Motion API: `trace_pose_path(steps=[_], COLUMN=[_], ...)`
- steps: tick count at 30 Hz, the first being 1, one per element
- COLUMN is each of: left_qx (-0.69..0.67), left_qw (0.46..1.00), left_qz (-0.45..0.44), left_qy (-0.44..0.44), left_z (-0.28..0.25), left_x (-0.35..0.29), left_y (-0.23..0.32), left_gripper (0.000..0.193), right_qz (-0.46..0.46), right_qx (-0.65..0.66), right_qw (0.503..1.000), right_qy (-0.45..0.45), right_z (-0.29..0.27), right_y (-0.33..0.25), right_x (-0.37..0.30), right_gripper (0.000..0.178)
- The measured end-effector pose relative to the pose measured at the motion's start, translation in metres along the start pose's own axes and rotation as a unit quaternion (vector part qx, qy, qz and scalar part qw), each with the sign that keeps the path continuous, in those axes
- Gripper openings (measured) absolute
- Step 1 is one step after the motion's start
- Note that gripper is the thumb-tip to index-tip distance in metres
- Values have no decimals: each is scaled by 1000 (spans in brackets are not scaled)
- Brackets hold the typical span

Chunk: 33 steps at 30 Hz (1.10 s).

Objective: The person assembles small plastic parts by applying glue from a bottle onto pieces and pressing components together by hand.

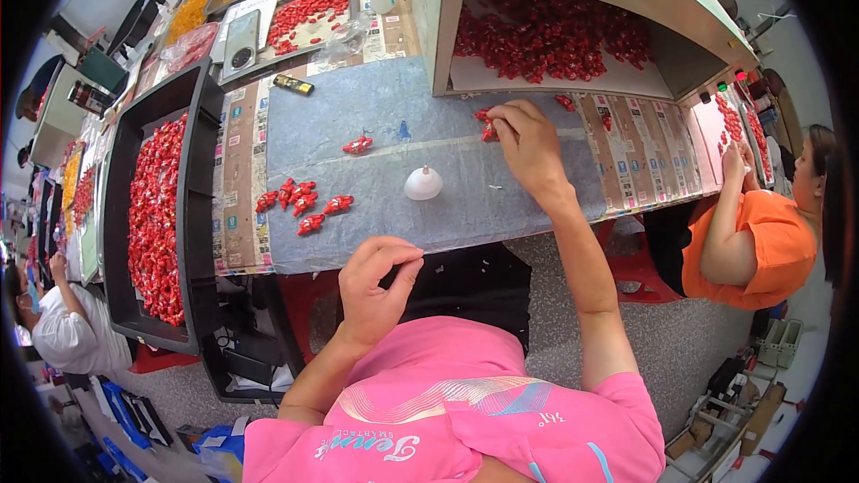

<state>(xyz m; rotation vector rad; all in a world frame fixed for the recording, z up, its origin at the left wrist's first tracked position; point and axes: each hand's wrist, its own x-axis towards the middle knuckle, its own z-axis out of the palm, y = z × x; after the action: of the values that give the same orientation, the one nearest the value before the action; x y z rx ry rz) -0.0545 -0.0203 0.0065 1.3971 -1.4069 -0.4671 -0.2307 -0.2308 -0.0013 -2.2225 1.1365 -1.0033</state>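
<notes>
At the far side of the blue-grey work mat [313,112], my right hand [534,148] pinches a small red plastic piece [489,130]. Its fingers partly cover the piece, and another red bit shows beside it. My left hand [376,286] hovers by the mat's near edge, its fingers curled and the thumb close to the fingertips; whether anything sits between them is not visible. A white dome-shaped bottle with a thin nozzle [423,183] stands between my hands. One red piece [357,145] lies alone left of it, and several more [304,202] form a loose group further left.
A deep black tray [204,215] full of red pieces borders the mat's left side. Ahead stands an open-fronted box [445,27] with a red heap inside. A yellow-black cylinder [293,84] lies at the back left. A co-worker in orange [752,250] sits at right.
</notes>
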Motion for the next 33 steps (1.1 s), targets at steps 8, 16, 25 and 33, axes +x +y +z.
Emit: trace_pose_path(steps=[8, 16, 25, 33], left_qx=[-25, -23, -97, -324], left_qw=[999, 998, 990, 938], left_qz=[-3, -25, -79, -103], left_qy=[-38, -55, -59, -64], left_z=[11, 10, 14, 18], left_x=[-4, -9, -5, -1], left_y=[2, 0, 2, 5], left_gripper=[15, 15, 21, 31], right_qz=[-45, -67, 8, 154], right_qx=[-90, -20, 159, 438], right_qw=[994, 986, 986, 871], right_qy=[-51, -153, -56, -160], right_z=[3, 6, -19, 3], right_y=[3, -9, -60, -81], right_x=[9, -14, -50, -97], right_gripper=[24, 19, 23, 17])
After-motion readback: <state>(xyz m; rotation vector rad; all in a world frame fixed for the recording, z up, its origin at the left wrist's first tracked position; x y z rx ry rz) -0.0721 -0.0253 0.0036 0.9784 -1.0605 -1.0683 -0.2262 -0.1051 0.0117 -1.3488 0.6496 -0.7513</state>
